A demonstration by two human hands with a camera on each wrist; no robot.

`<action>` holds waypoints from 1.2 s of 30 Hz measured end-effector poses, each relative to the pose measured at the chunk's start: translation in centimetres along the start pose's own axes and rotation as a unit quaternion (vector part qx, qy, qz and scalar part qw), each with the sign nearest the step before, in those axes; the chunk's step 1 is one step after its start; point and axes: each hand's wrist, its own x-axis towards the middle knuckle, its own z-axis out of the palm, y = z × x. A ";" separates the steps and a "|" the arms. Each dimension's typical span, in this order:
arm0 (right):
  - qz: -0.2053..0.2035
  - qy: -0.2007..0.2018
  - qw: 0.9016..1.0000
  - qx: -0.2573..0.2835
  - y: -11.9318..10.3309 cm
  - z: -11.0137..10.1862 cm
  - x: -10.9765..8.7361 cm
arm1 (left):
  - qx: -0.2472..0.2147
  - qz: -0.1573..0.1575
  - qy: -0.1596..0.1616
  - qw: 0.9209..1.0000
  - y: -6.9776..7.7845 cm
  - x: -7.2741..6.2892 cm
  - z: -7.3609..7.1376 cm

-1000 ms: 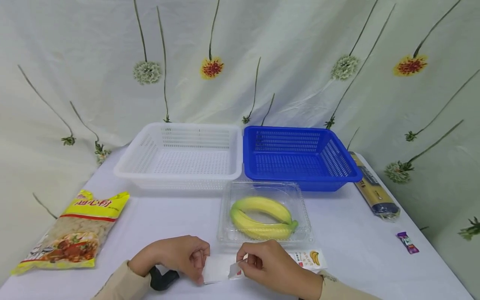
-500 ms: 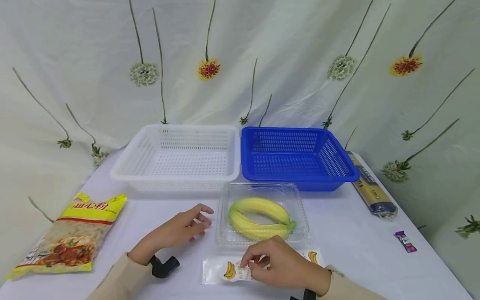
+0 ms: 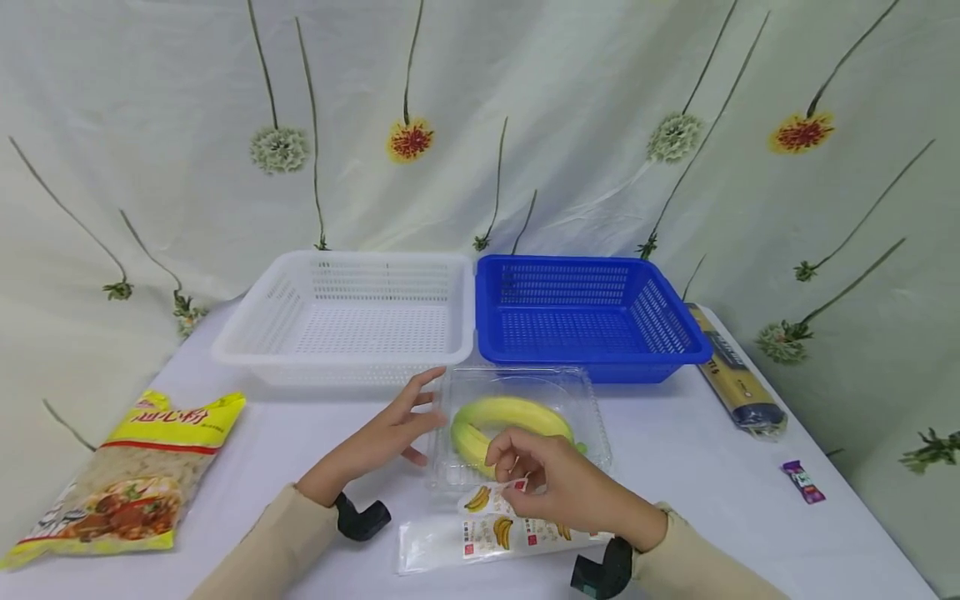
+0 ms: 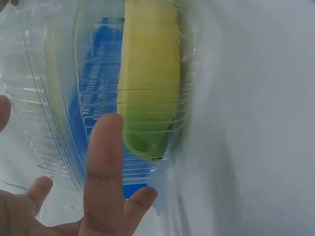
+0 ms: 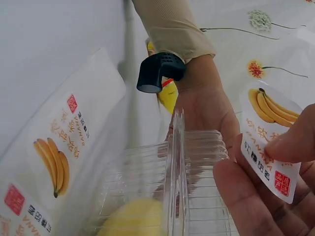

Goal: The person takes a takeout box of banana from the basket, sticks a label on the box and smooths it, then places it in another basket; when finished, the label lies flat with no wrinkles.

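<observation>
Pale hanging cloth (image 3: 570,75), flower-printed | white-covered table (image 3: 675,475) | cloth dimmer at right

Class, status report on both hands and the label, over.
Right hand pinches banana label. Left hand beside clear container. Bananas inside. No obstacle seen between label and container.

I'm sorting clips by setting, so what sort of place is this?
Probably a staged tabletop set indoors, though the wider room isn't shown: a flower-printed cloth hangs behind a white-covered table, with a clear container of bananas set out near its middle.
</observation>
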 end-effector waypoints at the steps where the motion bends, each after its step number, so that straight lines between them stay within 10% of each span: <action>1: 0.004 0.006 1.000 0.002 0.0 -0.2 0.1 | -0.004 -0.003 0.001 1.000 0.1 0.1 0.0; 20: 0.121 0.141 0.981 0.054 1.9 -3.5 2.2 | -0.035 -0.015 -0.027 0.999 0.6 1.5 0.1; 36: 0.113 0.176 0.978 0.009 3.7 -4.6 2.4 | -0.042 -0.016 -0.026 0.999 0.5 1.4 0.2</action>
